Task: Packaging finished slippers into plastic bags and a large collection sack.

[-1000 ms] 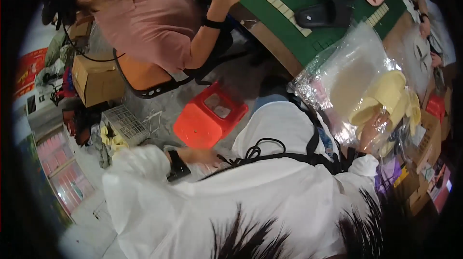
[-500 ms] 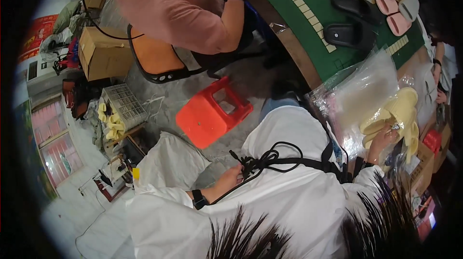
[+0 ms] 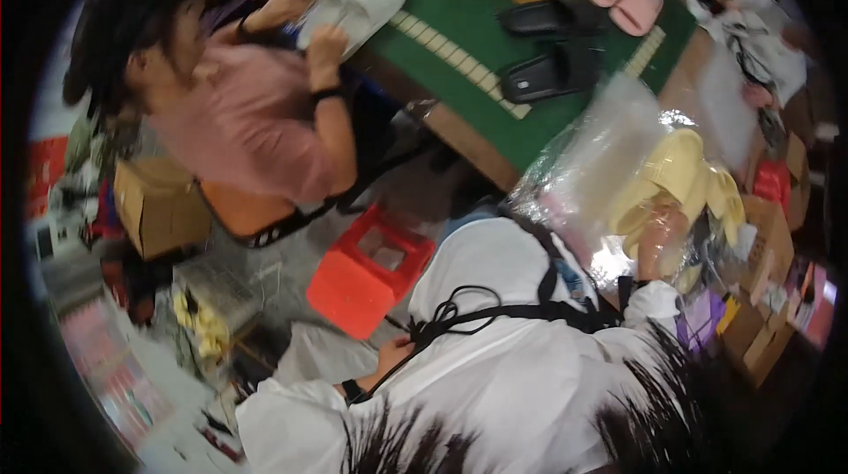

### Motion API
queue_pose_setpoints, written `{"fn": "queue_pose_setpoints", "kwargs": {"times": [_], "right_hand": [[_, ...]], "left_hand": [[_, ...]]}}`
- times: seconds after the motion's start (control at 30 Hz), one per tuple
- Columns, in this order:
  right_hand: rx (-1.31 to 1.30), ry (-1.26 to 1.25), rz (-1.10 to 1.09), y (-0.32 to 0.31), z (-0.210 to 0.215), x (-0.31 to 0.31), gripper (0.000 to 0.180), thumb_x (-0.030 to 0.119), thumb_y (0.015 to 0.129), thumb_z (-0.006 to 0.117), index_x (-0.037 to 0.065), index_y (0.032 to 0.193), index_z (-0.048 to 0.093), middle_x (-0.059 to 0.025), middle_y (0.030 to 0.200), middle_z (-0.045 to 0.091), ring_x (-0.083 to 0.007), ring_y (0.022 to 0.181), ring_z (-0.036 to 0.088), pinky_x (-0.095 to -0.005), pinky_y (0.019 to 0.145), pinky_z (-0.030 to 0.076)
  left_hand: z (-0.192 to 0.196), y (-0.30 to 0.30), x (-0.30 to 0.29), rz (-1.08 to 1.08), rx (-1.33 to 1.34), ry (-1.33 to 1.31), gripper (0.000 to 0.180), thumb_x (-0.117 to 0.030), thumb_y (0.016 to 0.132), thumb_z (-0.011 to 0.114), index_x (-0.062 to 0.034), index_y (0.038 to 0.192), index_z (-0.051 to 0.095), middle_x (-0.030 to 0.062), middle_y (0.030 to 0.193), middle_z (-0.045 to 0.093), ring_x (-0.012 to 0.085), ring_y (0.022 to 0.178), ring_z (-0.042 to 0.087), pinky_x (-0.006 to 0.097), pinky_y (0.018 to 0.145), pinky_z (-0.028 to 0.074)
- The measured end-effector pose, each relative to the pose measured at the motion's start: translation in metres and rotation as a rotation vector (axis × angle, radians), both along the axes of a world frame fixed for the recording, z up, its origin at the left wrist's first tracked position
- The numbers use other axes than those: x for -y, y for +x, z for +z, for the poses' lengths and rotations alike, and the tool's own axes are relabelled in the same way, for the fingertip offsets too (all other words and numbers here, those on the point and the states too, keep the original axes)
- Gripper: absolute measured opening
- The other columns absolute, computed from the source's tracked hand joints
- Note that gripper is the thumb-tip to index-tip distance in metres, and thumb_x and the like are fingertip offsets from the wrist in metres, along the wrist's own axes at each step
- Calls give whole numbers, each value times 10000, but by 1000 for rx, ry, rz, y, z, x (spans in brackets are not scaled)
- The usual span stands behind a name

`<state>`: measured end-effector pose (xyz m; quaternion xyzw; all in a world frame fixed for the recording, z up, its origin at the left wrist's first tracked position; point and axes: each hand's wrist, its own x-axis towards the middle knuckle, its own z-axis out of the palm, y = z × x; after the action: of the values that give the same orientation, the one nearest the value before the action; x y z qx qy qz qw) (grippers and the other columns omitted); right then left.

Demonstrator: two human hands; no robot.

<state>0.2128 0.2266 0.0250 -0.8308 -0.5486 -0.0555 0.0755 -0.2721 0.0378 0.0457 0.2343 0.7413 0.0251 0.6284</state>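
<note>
On the right side, my right hand is closed on a pair of yellow slippers above the table edge; the slippers partly cover its fingers. Clear plastic bags lie just left of them and shine with glare. My left hand rests low at my waist, against a bundle of black cord over my white clothing. The cord and blur hide its fingertips, so I cannot tell whether it grips anything.
Black slippers and pink slippers lie on the green table mat. A seated co-worker at upper left handles white slippers. A red stool stands on the floor. Cardboard boxes are at right.
My view has turned, bringing the co-worker and the white slippers further into sight. My right hand stays with the yellow slippers; the left hand stays by the cord.
</note>
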Motion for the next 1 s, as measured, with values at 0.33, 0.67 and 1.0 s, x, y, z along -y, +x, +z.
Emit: {"fn": "queue_pose_setpoints", "kwargs": {"times": [0.33,0.67,1.0], "right_hand": [[-395,271,-74,-9,-46,5,219,123,764,519,19,955,536,-176,865,478,-347,850,444,-435,746,335],[-312,426,-190,-26,-58,-6,265,161,715,568,37,948,546,-168,867,478,-358,858,447,-466,766,327],[-255,331,-348,-22,-60,-26,261,203,749,510,63,954,593,-175,1054,539,-353,1060,431,-492,908,295]], "left_hand": [[-58,-166,-136,-1106,290,157,238,-169,822,585,-2,989,620,120,897,655,223,796,622,335,724,482],[13,240,-387,-1130,456,348,833,-402,835,587,-12,1395,109,199,1299,422,282,1189,418,364,954,354],[-33,373,-318,-578,997,-70,506,-178,898,513,-44,1307,247,151,1218,457,256,1072,511,373,866,467]]}}
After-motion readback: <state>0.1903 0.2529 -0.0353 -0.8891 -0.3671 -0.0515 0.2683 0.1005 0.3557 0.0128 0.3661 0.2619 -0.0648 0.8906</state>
